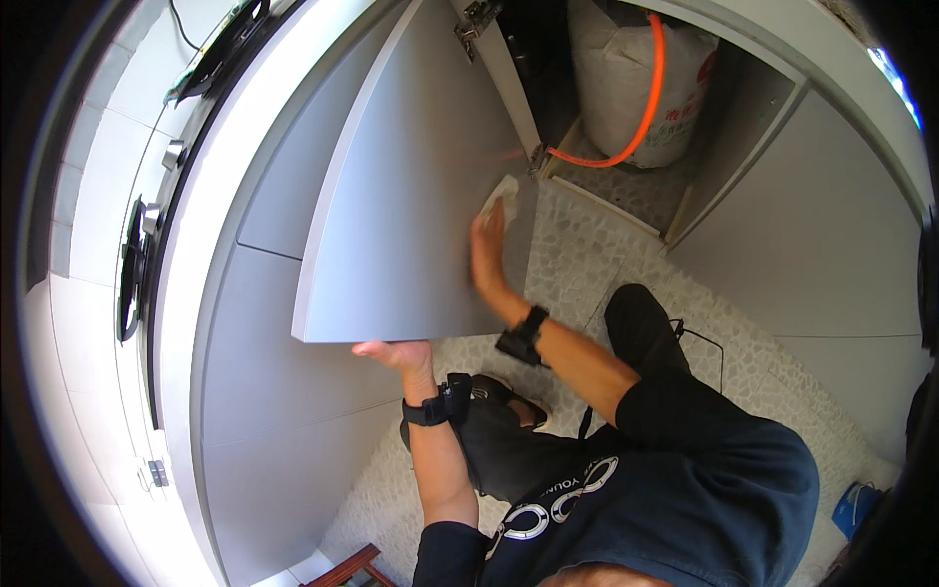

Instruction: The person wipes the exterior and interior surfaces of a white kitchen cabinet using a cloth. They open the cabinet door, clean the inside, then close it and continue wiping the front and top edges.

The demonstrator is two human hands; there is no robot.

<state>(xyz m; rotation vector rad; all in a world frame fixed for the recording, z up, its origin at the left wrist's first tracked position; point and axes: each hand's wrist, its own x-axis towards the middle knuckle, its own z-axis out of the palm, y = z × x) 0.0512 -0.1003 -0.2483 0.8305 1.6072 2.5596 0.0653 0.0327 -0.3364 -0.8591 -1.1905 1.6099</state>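
Observation:
A grey cabinet door [411, 220] stands swung out on its metal hinges [475, 26]. Low on its face, near the hinge side, my right hand [490, 238] presses a white cloth or tissue [506, 197] against the surface. The fingers of that hand are partly hidden by the cloth. At the door's free edge is my left hand [400, 356], its thumb spread; the fingers pass behind the door and are out of sight. Both wrists carry black strapped devices.
Inside the cabinet stands a large white sack [631, 88] bearing writing, with an orange hose [653, 95] looping before it. Stove knobs [173, 155] line the white counter at left. A blue container [855, 510] and a brown wooden stool-like piece [345, 569] rest on the pebble-patterned floor [579, 227].

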